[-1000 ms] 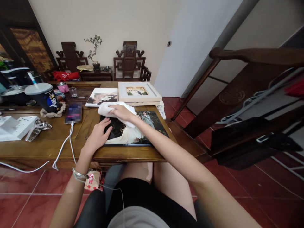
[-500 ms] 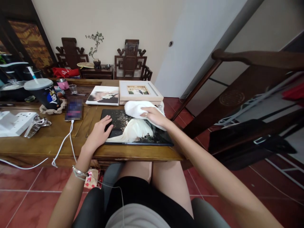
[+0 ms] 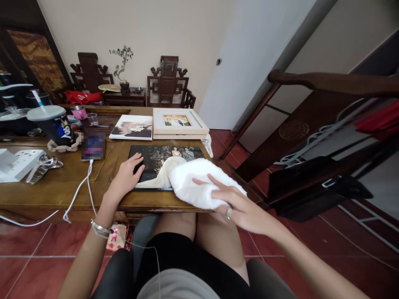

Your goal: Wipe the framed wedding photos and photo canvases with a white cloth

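A large dark photo panel (image 3: 156, 160) lies flat at the front edge of the wooden table (image 3: 109, 195). It pictures a couple, one in a long pale wedding dress. My left hand (image 3: 129, 168) rests on the panel's left edge with its fingers stretched out, holding nothing. In my right hand (image 3: 237, 205) is a fluffy white cloth (image 3: 199, 182), pressed over the panel's lower right part. That part of the panel is hidden beneath the cloth, which hangs past the table edge.
Behind the panel lie a white photo board (image 3: 132, 128) and a framed picture on a box (image 3: 181, 124). To the left are a phone (image 3: 92, 146) on a cable, a lidded cup (image 3: 60, 128) with a straw, and a power strip (image 3: 23, 164). A wooden chair (image 3: 299, 120) stands at right.
My right hand has drawn the cloth from the panel's upper right toward me, to its lower right corner. The pictured couple is now uncovered. My left hand stays on the left edge.
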